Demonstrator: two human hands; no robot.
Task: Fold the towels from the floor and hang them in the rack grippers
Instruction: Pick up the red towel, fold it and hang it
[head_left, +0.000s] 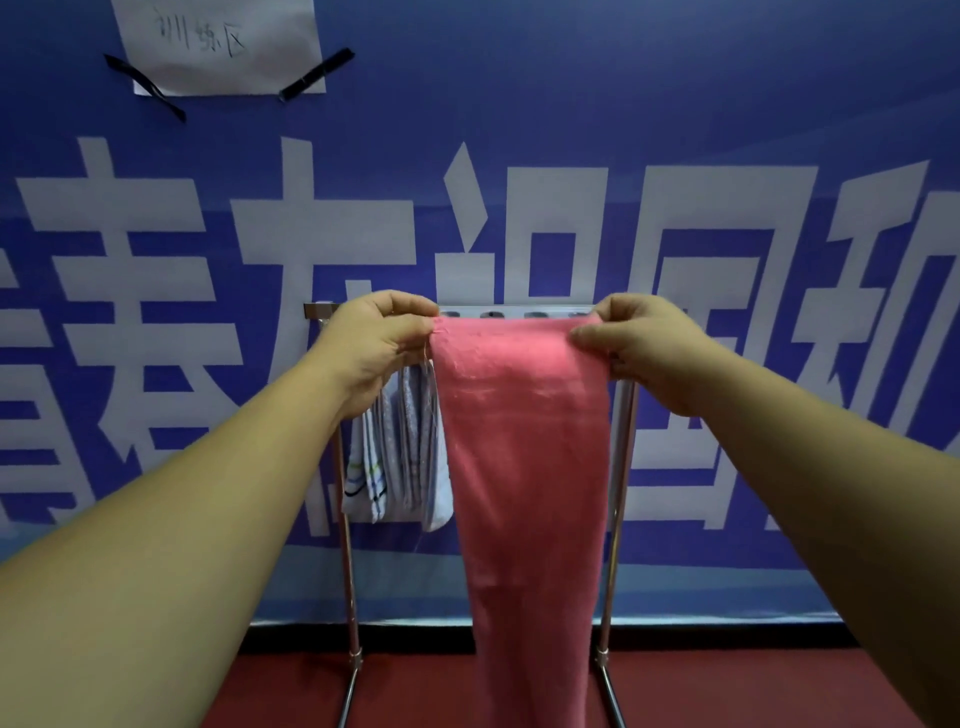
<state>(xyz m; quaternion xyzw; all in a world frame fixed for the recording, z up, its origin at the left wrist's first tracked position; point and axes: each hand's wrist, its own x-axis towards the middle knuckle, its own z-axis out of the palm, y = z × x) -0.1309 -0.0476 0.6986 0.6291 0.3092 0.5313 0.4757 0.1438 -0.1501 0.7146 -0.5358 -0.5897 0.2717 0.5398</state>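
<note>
1. Pink towel (524, 441): hangs long in front of rack (621, 457), top edge up at the clip bar. Not clipped yet, afaict.
2. Left hand (374, 348) pinches its top-left corner, right hand (644, 348) the top-right. Fingers curled on cloth.
3. Done: white towels (400, 457) hang folded at rack's left end.
4. Left: clip the pink one. More on the floor? Can't tell.

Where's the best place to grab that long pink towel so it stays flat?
By its top edge, one corner from each side, as the left hand and right hand pinch it now. The pink towel is limp and hangs straight down before the rack, so two spread corners hold it flat.
</note>
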